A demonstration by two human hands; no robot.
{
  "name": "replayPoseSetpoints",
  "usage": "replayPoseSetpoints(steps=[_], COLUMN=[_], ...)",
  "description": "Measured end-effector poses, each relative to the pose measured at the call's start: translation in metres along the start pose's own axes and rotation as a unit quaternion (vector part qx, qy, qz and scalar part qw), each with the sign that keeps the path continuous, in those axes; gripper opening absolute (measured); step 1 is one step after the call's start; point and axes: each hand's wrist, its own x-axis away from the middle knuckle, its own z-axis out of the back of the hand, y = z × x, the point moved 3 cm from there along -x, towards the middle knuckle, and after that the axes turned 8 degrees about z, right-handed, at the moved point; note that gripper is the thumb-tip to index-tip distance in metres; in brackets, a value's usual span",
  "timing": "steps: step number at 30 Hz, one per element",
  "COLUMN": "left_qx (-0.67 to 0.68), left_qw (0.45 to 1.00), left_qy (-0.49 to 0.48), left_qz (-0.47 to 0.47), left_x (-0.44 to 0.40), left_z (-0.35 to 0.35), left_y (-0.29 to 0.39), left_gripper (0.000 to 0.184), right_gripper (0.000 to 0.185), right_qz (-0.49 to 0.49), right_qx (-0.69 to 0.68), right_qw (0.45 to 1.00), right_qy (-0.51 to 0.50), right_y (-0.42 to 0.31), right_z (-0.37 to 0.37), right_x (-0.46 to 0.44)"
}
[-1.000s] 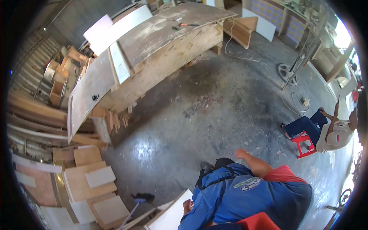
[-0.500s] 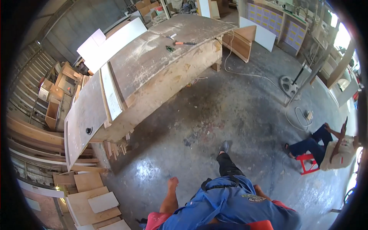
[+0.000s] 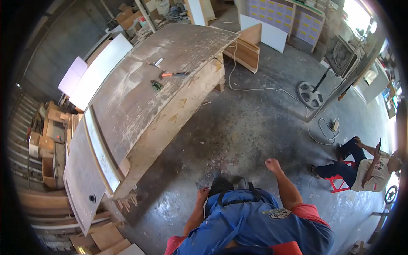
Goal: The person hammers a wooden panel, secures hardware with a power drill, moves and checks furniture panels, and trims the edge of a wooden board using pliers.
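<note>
My left hand hangs beside my dark trouser leg, fingers loosely curled, and no object shows in it. Ahead of me to the right, my right hand swings forward, closed in a loose fist with nothing visible inside. Neither hand touches anything. A large worn workbench stands ahead to the left, nearest to my left hand. On its top lie an orange-and-black hammer, a small green-and-black tool and a slim light-coloured item. A long white-faced strip lies across its nearer end.
A person sits on a red stool at the right. A floor fan with a round base and a loose cable stand near. Wooden offcuts are at lower left; an open wooden cabinet stands beyond the bench.
The view has moved forward and turned slightly. My right hand has swung forward from beside my hip, while my left hand has come back nearer my leg. The bench tools appear closer.
</note>
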Motion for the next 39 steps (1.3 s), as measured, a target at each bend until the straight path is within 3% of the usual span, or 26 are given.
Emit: replayPoseSetpoints(steps=[3,5,7,8,10,11,12,13,14,16,18,19,20,21,22,24,27,29,31,33,34,35,36,37,38,39], left_qx=[-0.055,-0.369,-0.315,-0.32,-0.152,-0.158,-0.304,-0.44,-0.449,-0.445,-0.466,-0.348,-0.212,-0.258,-0.301,-0.255,-0.203,-0.194,-0.281,-0.205,-0.289,-0.366,-0.296,-0.224,-0.221,-0.218], left_qw=[0.994,0.912,0.945,0.943,0.976,0.975,0.931,0.847,0.839,0.876,0.834,0.924,0.971,0.961,0.946,0.961,0.974,0.974,0.936,0.945,0.926,0.888,0.912,0.931,0.931,0.931], left_qy=[-0.086,-0.067,-0.074,-0.08,-0.152,-0.157,-0.152,-0.142,-0.148,-0.174,-0.131,-0.117,-0.097,-0.094,-0.09,-0.072,-0.065,-0.078,-0.212,-0.252,-0.226,-0.198,-0.186,-0.168,-0.173,-0.177], left_qz=[-0.035,-0.166,-0.042,-0.052,0.016,0.009,-0.131,-0.264,-0.269,-0.073,-0.263,-0.109,0.052,-0.014,-0.078,-0.078,-0.076,-0.085,0.011,0.022,-0.09,-0.195,-0.216,-0.235,-0.234,-0.233], left_x=[-0.061,-0.095,-0.122,-0.142,-0.173,-0.193,-0.205,-0.221,-0.246,-0.315,-0.369,-0.388,-0.402,-0.419,-0.434,-0.464,-0.482,-0.486,-0.474,-0.504,-0.52,-0.521,-0.512,-0.509,-0.519,-0.532], left_z=[0.009,0.024,0.045,0.055,0.068,0.073,0.083,0.09,0.095,0.093,0.091,0.086,0.078,0.069,0.059,0.026,-0.023,-0.064,-0.104,-0.153,-0.177,-0.196,-0.204,-0.21,-0.223,-0.235], left_y=[-0.002,0.009,0.016,0.015,0.016,0.03,0.062,0.083,0.103,0.13,0.19,0.224,0.259,0.301,0.337,0.382,0.442,0.497,0.525,0.543,0.559,0.57,0.596,0.633,0.653,0.67], left_gripper=[0.035,0.03,0.021,0.021,0.02,0.02,0.02,0.021,0.021,0.022,0.021,0.023,0.025,0.026,0.027,0.026,0.025,0.025,0.025,0.027,0.027,0.028,0.028,0.029,0.029,0.03], right_gripper=[0.024,0.023,0.02,0.018,0.012,0.012,0.012,0.012,0.013,0.026,0.032,0.035,0.039,0.04,0.032,0.032,0.032,0.032,0.032,0.033,0.031,0.02,0.021,0.023,0.028,0.028], right_qz=[-0.014,-0.025,0.013,0.058,0.094,0.089,0.084,0.071,0.058,-0.064,-0.195,-0.289,-0.376,-0.33,-0.284,-0.383,-0.394,-0.359,-0.283,-0.176,-0.206,-0.192,-0.133,-0.148,-0.29,-0.264], right_qx=[-0.04,-0.105,-0.086,-0.063,0.214,0.223,0.23,0.227,0.221,0.156,0.06,-0.035,-0.129,-0.38,-0.148,-0.157,-0.182,-0.168,-0.108,-0.009,-0.005,-0.011,0.069,-0.118,-0.269,-0.285], right_qw=[0.997,0.994,0.995,0.994,0.969,0.966,0.963,0.963,0.964,0.968,0.961,0.944,0.91,0.863,0.938,0.902,0.897,0.916,0.953,0.984,0.978,0.981,0.988,0.971,0.91,0.907], right_qy=[0.06,0.027,0.055,0.073,-0.076,-0.095,-0.113,-0.124,-0.138,-0.188,-0.185,-0.154,-0.121,-0.048,-0.133,-0.123,-0.085,-0.06,-0.026,0.038,-0.021,0.003,-0.022,0.142,0.12,0.161], right_y=[-0.041,-0.055,-0.053,-0.043,-0.01,0.009,0.027,0.026,0.024,0.021,0.007,0.017,0.037,0.11,0.124,0.134,0.142,0.161,0.179,0.198,0.233,0.257,0.25,0.279,0.267,0.249], right_z=[0.03,0.036,0.026,0.014,-0.023,-0.039,-0.055,-0.055,-0.057,-0.058,-0.045,-0.056,-0.084,-0.176,-0.159,-0.152,-0.097,-0.058,-0.011,0.052,0.059,0.077,0.126,0.137,0.186,0.231], right_x=[-0.072,-0.105,-0.122,-0.128,-0.126,-0.117,-0.108,-0.097,-0.079,-0.053,-0.034,-0.031,-0.01,0.019,0.017,-0.002,-0.078,-0.143,-0.211,-0.295,-0.33,-0.366,-0.406,-0.438,-0.471,-0.502])
